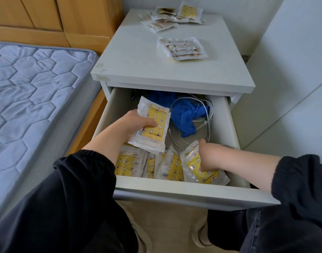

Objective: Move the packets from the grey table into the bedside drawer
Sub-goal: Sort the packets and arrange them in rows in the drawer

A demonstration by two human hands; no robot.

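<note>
The bedside drawer (174,190) stands pulled open below the grey table top (138,59). My left hand (138,125) grips a small stack of yellow star-printed packets (156,125) inside the drawer, above its left half. My right hand (206,156) reaches down at the drawer's front right and pinches a yellow packet (204,172) lying there. Several more yellow packets (131,163) lie along the drawer's front. On the table top a stack of packets (182,49) sits in the middle right, and a loose heap of packets (173,15) lies at the back.
A crumpled blue cloth (185,114) and white cables (207,123) fill the back of the drawer. A bed with a blue quilted mattress (28,99) stands to the left against a wooden headboard (56,15). A white wall panel (293,70) is at the right.
</note>
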